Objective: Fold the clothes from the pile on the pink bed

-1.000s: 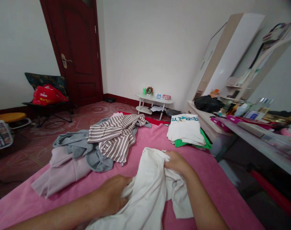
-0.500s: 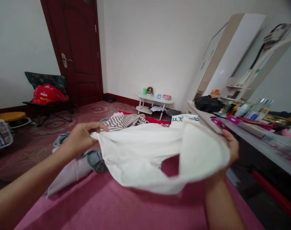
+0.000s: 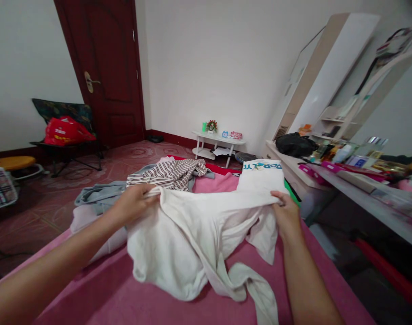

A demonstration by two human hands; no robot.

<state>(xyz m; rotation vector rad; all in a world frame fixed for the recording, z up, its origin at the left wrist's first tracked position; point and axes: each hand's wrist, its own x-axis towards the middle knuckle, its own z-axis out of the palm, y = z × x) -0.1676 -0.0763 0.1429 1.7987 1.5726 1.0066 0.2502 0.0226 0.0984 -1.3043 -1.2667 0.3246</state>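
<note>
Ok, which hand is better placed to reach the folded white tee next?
Probably right: the right hand pinches the white garment just beside the folded white tee; the left hand grips its far end near the striped shirt.

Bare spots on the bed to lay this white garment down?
Bare pink cover shows between the striped shirt and the folded stack, and in the near left corner beside the white garment held by the left hand and right hand. Crowded: far left, where grey and lilac clothes pile up.
</note>
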